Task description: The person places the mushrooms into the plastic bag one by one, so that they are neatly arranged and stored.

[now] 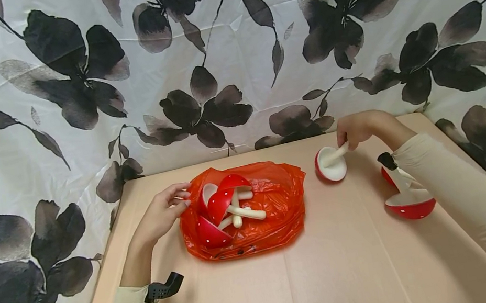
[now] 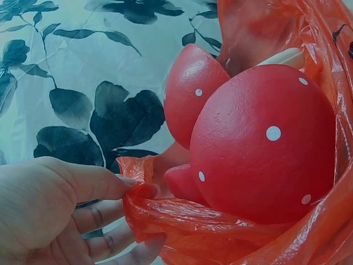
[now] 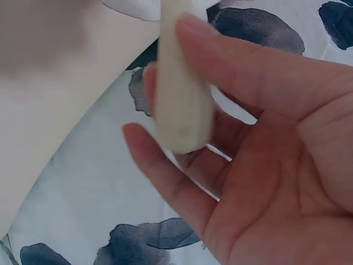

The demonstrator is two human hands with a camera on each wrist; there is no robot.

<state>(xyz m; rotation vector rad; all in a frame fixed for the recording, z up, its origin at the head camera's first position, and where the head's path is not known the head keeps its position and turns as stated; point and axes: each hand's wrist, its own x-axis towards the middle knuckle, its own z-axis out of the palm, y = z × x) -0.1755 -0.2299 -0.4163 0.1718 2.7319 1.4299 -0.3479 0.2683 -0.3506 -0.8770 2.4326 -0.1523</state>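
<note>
Nearest the head camera, two mushrooms (image 1: 412, 210) are partly covered by the beige right sleeve (image 1: 468, 216), and could be knocked if it swung low; four more mushrooms (image 1: 220, 206) are counted in one orange bag (image 1: 282, 203) on the counter (image 1: 333, 269). From the left wrist, the bag's edge is seen pinched by the left hand (image 2: 69, 212); mushrooms could be spilled by a tug. From the right wrist, a seventh mushroom (image 3: 182, 105) is seen gripped by the right hand (image 3: 259, 149).
</note>
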